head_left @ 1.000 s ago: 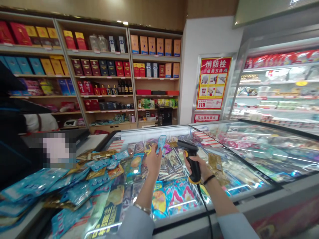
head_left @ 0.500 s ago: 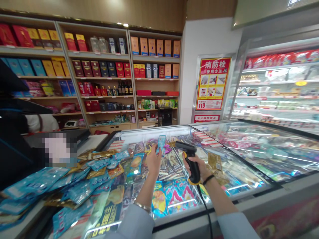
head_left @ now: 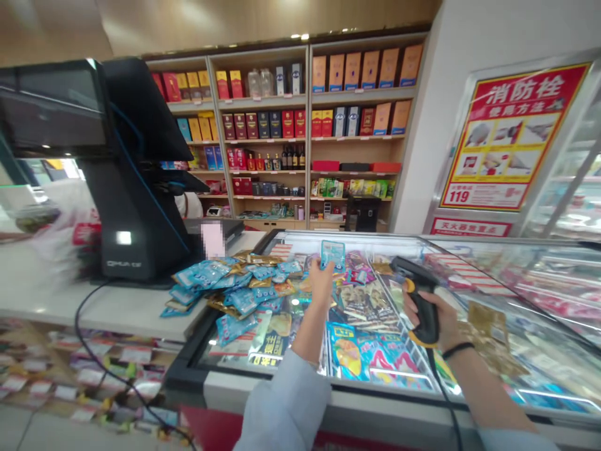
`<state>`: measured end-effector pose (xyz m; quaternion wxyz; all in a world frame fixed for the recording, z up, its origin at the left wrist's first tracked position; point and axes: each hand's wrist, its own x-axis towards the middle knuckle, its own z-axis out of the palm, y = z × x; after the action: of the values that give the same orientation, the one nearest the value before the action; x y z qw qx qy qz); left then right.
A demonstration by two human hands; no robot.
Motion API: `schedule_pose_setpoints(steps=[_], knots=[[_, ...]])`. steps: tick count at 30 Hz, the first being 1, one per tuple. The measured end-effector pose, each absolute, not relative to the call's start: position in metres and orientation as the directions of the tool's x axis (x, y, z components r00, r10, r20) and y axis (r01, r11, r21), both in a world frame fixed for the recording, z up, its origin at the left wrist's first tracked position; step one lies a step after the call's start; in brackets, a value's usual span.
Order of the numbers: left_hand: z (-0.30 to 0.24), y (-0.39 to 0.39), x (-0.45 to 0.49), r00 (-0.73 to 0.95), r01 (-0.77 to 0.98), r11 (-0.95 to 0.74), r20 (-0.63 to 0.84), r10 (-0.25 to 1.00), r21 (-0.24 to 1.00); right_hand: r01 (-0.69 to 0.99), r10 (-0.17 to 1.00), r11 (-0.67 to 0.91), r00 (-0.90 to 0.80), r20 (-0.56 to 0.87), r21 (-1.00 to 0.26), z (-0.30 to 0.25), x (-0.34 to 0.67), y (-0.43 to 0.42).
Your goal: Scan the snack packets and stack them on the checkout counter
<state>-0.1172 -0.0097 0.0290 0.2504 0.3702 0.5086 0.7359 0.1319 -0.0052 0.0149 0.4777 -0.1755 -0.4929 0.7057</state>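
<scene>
My left hand [head_left: 322, 283] is raised and pinches a small pale blue packet [head_left: 333, 255] by its lower edge. My right hand [head_left: 434, 321] grips a black handheld barcode scanner [head_left: 419, 294] with yellow trim, and its black cord [head_left: 434, 376] drops past the freezer's front edge. Both hands hang above the glass lid of a chest freezer [head_left: 539, 275]. A heap of blue and gold packets [head_left: 230, 288] lies on the glass to the left of my left hand. Gold packets [head_left: 488, 338] lie just beyond my right forearm.
A black checkout terminal with a screen [head_left: 126, 175] stands on a white counter [head_left: 117, 307] to the left. Wooden shelves of boxed goods and bottles [head_left: 282, 125] fill the back wall. A red fire-hydrant poster [head_left: 507, 138] hangs to the right.
My view has swung left, bringing the checkout terminal and counter in and moving the dark-clad person out. Both hands keep the same holds, and the packet stays raised.
</scene>
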Motion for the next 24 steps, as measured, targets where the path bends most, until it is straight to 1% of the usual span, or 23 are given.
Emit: schedule_pose_setpoints(steps=[1,2,3,4,5,7,8,10,12,14,16,20,24], knots=[[0.037,-0.023,-0.135,-0.606,-0.008,-0.363,0.284,0.743,0.932,-0.496,0.843,-0.048,-0.486,0.231,-0.867,0.015,0.124,-0.008],[0.045,-0.038,-0.155,-0.61,0.013,-0.363,0.295,0.736,0.932,-0.495,0.837,-0.039,-0.491,0.243,-0.868,0.016,0.114,-0.012],[0.053,-0.054,-0.177,-0.607,0.073,-0.353,0.322,0.726,0.933,-0.5,0.83,-0.031,-0.495,0.256,-0.865,0.017,0.102,-0.015],[0.059,-0.07,-0.2,-0.623,0.175,-0.317,0.355,0.697,0.932,-0.513,0.823,-0.027,-0.498,0.272,-0.858,0.018,0.088,-0.019],[0.065,-0.085,-0.223,-0.651,0.304,-0.244,0.388,0.653,0.921,-0.531,0.815,-0.029,-0.503,0.288,-0.847,0.019,0.073,-0.022],[0.071,-0.111,-0.266,-0.725,0.518,-0.003,0.442,0.529,0.855,-0.559,0.789,-0.057,-0.533,0.305,-0.827,0.023,0.039,-0.029],[0.072,-0.12,-0.284,-0.758,0.574,0.136,0.462,0.46,0.807,-0.566,0.773,-0.079,-0.555,0.308,-0.82,0.024,0.02,-0.033],[0.067,-0.132,-0.312,-0.788,0.614,0.378,0.511,0.344,0.693,-0.575,0.736,-0.121,-0.599,0.315,-0.809,0.027,-0.017,-0.038],[0.058,-0.135,-0.33,-0.762,0.633,0.518,0.582,0.284,0.575,-0.608,0.713,-0.146,-0.612,0.343,-0.781,0.027,-0.051,-0.042],[0.046,-0.133,-0.337,-0.709,0.662,0.568,0.655,0.262,0.489,-0.625,0.689,-0.172,-0.629,0.361,-0.762,0.024,-0.079,-0.043],[0.036,-0.129,-0.339,-0.674,0.675,0.581,0.7,0.235,0.455,-0.616,0.663,-0.198,-0.657,0.359,-0.763,0.019,-0.1,-0.042],[0.029,-0.128,-0.333,-0.659,0.659,0.603,0.731,0.177,0.449,-0.599,0.647,-0.227,-0.682,0.341,-0.768,0.008,-0.118,-0.041],[0.032,-0.131,-0.33,-0.663,0.668,0.572,0.73,0.166,0.477,-0.583,0.648,-0.261,-0.697,0.307,-0.769,0.001,-0.12,-0.04]])
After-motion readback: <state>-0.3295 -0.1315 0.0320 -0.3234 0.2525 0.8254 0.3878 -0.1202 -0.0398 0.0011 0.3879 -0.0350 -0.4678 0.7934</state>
